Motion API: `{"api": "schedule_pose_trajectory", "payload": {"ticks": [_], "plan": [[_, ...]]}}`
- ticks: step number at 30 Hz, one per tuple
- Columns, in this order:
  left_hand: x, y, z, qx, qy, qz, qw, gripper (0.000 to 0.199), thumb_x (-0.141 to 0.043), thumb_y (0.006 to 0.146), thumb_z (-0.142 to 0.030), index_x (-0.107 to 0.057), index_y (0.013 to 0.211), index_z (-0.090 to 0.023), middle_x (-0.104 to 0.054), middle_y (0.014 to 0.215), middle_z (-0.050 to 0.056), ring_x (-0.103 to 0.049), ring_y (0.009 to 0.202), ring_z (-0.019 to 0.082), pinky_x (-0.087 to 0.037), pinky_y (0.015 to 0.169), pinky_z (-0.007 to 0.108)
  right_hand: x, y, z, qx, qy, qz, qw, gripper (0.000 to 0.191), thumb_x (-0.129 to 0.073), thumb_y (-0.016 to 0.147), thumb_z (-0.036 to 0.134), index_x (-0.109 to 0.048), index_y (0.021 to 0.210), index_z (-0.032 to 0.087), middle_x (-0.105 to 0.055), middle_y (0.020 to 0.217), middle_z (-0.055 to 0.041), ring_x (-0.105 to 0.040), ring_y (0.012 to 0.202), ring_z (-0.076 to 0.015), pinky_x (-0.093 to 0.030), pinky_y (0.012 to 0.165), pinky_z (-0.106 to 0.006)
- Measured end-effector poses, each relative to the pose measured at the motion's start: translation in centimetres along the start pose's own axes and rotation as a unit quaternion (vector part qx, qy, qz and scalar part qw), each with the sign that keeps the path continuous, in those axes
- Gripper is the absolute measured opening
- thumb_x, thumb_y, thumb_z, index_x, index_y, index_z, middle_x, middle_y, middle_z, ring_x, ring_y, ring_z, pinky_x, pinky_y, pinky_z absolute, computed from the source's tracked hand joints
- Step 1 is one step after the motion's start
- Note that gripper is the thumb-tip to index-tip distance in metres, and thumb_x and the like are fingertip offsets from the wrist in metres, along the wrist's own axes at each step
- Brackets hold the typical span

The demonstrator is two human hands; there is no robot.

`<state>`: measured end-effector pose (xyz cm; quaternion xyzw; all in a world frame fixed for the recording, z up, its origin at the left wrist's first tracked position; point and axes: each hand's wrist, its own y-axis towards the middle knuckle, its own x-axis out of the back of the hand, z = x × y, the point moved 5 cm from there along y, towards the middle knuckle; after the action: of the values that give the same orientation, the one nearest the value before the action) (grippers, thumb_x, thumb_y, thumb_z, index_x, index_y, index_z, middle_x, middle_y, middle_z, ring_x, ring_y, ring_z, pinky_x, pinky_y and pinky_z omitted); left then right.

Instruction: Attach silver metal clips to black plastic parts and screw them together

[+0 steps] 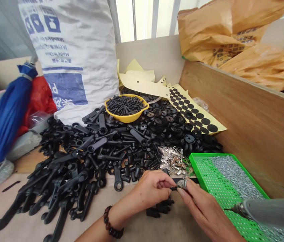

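The person's left hand (149,190) and right hand (202,210) meet near the front edge of the table (13,201), just in front of a heap of parts. The fingers (163,181) of the left hand are curled nearly closed, pinching a small dark piece (173,188), while those of the right hand close in on it from the other side. A small silver metal piece (182,184) and a thin black strip (193,180) sit at the pinch, too small to tell how they join. Dark red beads (111,222) circle the left wrist. A few black parts (159,208) lie on the table just below the hands. To the right, a grey electric screwdriver (273,213) points its bit left above a green perforated tray (202,164) spread with small silver screws (237,178). Beyond the hands lie silver metal clips (173,160), a large pile of black plastic arms (68,174) and round black parts (162,121). A yellow bowl (126,107) of black screws sits on the pile, beside a yellow backing sheet (192,111) of round black pads. A wooden board (245,117) stands along the right edge of the table, and a white woven sack (73,57) stands at the back.
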<state>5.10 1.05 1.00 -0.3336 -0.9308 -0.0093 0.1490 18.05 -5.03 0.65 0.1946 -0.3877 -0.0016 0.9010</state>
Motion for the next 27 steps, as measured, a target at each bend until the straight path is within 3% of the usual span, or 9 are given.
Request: {"api": "schedule_pose_trajectory", "payload": {"ticks": [4,6,9,12,14,19,21,27], "plan": [[0.2,0.9,-1.2,-0.097,0.148,0.033,0.984,0.035,-0.044,0.069,0.004,-0.064,0.090,-0.015,-0.062,0.081,0.001,-0.054,0.072,0.013,-0.043,0.067,0.021,0.9,0.1,-0.1,0.014,-0.031,-0.029,0.999,0.020,-0.036,0.095,0.024,-0.045,0.077,0.024,-0.055,0.067,0.0016,-0.054,0.057,-0.0133,-0.043,0.051,-0.022],[0.0,1.3,-1.8,-0.160,0.290,0.056,0.942,0.039,-0.040,0.072,0.007,-0.061,0.096,-0.015,-0.063,0.092,0.004,-0.053,0.085,0.016,-0.043,0.076,0.025,1.4,0.2,-0.1,0.023,-0.067,-0.062,0.996,0.021,-0.037,0.095,0.025,-0.043,0.075,0.024,-0.053,0.066,0.0021,-0.053,0.055,-0.0131,-0.042,0.050,-0.022],[-0.7,2.0,-1.5,-0.201,0.475,0.097,0.851,0.027,-0.045,0.078,0.003,-0.058,0.093,-0.015,-0.060,0.096,0.007,-0.049,0.092,0.020,-0.041,0.076,0.030,1.5,0.1,-0.2,0.035,-0.102,-0.085,0.991,0.023,-0.037,0.095,0.026,-0.041,0.073,0.025,-0.051,0.065,0.0020,-0.052,0.053,-0.0129,-0.040,0.049,-0.022],[-1.1,2.9,-0.6,-0.214,0.545,0.110,0.803,0.011,-0.049,0.083,-0.006,-0.057,0.085,-0.014,-0.058,0.092,0.007,-0.048,0.090,0.022,-0.040,0.072,0.031,1.5,0.0,-0.3,0.030,-0.106,-0.085,0.990,0.022,-0.036,0.096,0.025,-0.041,0.074,0.025,-0.050,0.065,0.0022,-0.052,0.053,-0.0125,-0.041,0.050,-0.022],[-0.8,3.4,-0.2,-0.207,0.534,0.102,0.813,0.010,-0.050,0.085,-0.009,-0.058,0.085,-0.014,-0.059,0.092,0.007,-0.049,0.090,0.021,-0.040,0.073,0.031,1.7,0.0,-0.2,0.026,-0.103,-0.093,0.990,0.022,-0.036,0.096,0.025,-0.040,0.074,0.025,-0.048,0.064,0.0028,-0.051,0.052,-0.0123,-0.040,0.049,-0.022],[0.8,2.6,-0.7,-0.164,0.350,0.053,0.921,0.020,-0.055,0.084,-0.011,-0.061,0.103,-0.015,-0.067,0.096,0.006,-0.056,0.093,0.018,-0.044,0.084,0.028,2.4,0.2,0.4,0.026,-0.088,-0.103,0.990,0.018,-0.038,0.095,0.024,-0.044,0.079,0.024,-0.050,0.067,0.0018,-0.052,0.055,-0.0131,-0.041,0.051,-0.022],[1.2,1.5,-1.2,-0.151,0.277,0.041,0.948,0.023,-0.055,0.085,-0.011,-0.062,0.107,-0.016,-0.068,0.099,0.006,-0.058,0.094,0.018,-0.045,0.086,0.028,2.4,0.2,0.7,0.035,-0.087,-0.102,0.990,0.017,-0.038,0.095,0.024,-0.046,0.080,0.024,-0.052,0.068,0.0009,-0.053,0.057,-0.0138,-0.042,0.052,-0.023],[0.8,-0.9,-2.3,-0.156,0.170,0.027,0.973,0.023,-0.058,0.086,-0.016,-0.066,0.108,-0.017,-0.070,0.098,0.006,-0.063,0.090,0.017,-0.047,0.082,0.027,1.1,0.4,1.6,0.086,-0.087,-0.083,0.989,0.016,-0.038,0.095,0.022,-0.049,0.083,0.023,-0.058,0.075,-0.0023,-0.059,0.064,-0.0150,-0.046,0.057,-0.025]]}}
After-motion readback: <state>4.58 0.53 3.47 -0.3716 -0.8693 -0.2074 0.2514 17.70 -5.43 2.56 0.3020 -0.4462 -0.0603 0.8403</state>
